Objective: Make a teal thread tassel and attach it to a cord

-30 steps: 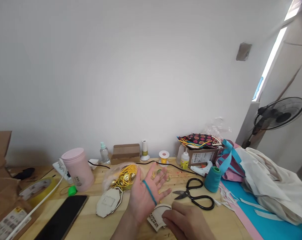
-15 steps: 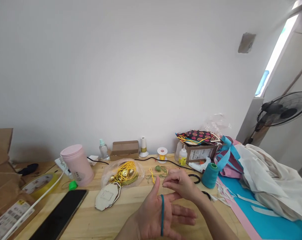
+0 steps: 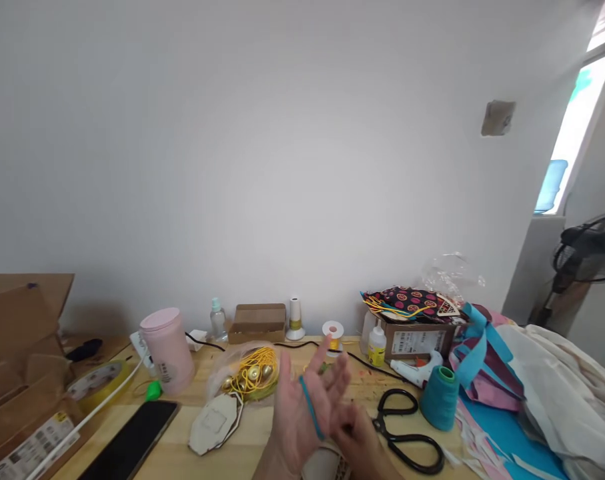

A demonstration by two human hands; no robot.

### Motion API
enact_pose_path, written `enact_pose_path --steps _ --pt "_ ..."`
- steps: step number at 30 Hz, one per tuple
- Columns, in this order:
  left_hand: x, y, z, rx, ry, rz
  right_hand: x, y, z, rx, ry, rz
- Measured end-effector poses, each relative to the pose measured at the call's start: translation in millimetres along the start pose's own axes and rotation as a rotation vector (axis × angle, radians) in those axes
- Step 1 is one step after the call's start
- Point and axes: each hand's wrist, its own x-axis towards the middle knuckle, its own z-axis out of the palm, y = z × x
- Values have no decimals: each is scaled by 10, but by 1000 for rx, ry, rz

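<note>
My left hand is raised palm up over the table, its fingers stretched and apart. A band of teal thread runs across its palm. Close against the left hand's little-finger side, my right hand has its fingers curled closed; blur and the hand itself hide whatever is between them. A cone of teal thread stands upright to the right. Between the cone and my right hand lie black-handled scissors, their blades partly hidden. Below the hands, a pale object shows only in part.
At left are a phone, a pink canister, yellow tape and an open carton. A bag of gold bells with yellow cord lies mid-table. Glue bottle, glue gun and white cloth are at right.
My right hand has moved from above the left hand's fingers down to its lower right side. The view has tilted up, and the scissors' handles now show more fully.
</note>
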Motion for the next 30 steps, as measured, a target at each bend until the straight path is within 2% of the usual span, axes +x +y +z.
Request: enact_pose_path --steps 4,8,11,15,18,20,26,28,30 --pt "44 217 -173 40 97 120 -35 -10 -27 -295 -68 -153" --pt "-47 298 -385 79 210 135 -62 -18 -52 -503 -81 -233" --pt "-103 235 -487 93 298 71 -58 -24 -42 -543 -89 -307" --pt "-125 26 -550 83 376 41 -36 -45 -43 -526 -116 -362" --pt "-136 -85 -563 38 370 -2 -28 -44 -62 -495 -103 -359" --pt "-147 -82 -580 0 335 10 -28 -37 -75 -454 -84 -341" --pt "-212 169 -722 -62 155 192 -42 -33 -67 -428 -130 -300" --pt "-239 227 -758 -53 148 233 -54 -49 -49 -421 -160 -296" --pt "-255 243 -766 -44 192 247 -65 -79 -35 -413 -178 -284"
